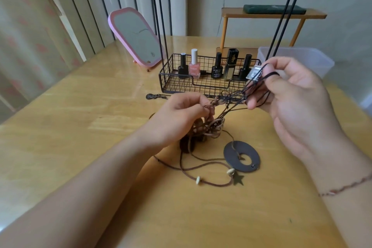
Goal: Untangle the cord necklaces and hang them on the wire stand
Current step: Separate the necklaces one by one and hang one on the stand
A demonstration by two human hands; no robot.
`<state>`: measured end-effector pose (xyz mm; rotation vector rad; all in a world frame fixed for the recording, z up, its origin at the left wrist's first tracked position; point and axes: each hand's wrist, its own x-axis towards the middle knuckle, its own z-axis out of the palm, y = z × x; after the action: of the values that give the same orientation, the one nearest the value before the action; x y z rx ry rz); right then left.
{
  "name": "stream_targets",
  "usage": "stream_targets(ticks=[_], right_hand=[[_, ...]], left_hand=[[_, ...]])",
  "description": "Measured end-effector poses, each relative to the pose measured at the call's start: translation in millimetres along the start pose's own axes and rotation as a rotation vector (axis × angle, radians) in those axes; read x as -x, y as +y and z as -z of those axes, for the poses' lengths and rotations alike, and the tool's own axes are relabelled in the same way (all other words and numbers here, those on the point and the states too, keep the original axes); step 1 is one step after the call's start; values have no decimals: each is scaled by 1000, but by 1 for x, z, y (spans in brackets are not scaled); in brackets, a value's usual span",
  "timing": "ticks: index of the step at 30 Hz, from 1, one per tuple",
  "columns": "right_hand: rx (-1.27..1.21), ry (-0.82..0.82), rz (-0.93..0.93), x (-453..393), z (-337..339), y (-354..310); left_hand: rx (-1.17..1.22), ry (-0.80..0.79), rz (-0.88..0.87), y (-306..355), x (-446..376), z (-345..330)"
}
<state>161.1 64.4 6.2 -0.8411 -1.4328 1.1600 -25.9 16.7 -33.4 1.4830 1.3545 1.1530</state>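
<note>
Near the middle of the wooden table (80,106), the left hand (179,115) pinches the tangle of brown cord necklaces (209,127) with curled fingers. The right hand (289,90), raised nearer the table's right edge, pinches dark cords (253,90) between thumb and fingertips, a silver square pendant (254,73) hanging at them. An oval ring pendant (241,156) and a star charm (238,179) lie flat toward the near edge. The wire stand (201,84), holding 5 bottles (194,64), stands toward the far edge.
</note>
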Motion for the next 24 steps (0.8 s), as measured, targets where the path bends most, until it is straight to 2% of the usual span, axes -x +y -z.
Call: stream_targets(ticks=[3, 5, 10, 16, 18, 20, 24], right_hand=[[-314, -30, -163, -5, 3, 0], [-411, -32, -220, -8, 5, 0], [-426, 3, -258, -10, 9, 1], [-439, 55, -324, -13, 9, 4], [-324, 39, -353, -13, 11, 7], [-70, 9, -334, -13, 13, 9], [814, -13, -58, -8, 14, 16]], left_hand=[[-138, 20, -7, 1, 1, -3], [-156, 43, 5, 3, 3, -5], [-8, 63, 27, 3, 1, -3], [262, -36, 98, 0, 0, 6], [349, -62, 116, -1, 0, 8], [407, -77, 124, 0, 1, 8], [450, -72, 147, 3, 3, 8]])
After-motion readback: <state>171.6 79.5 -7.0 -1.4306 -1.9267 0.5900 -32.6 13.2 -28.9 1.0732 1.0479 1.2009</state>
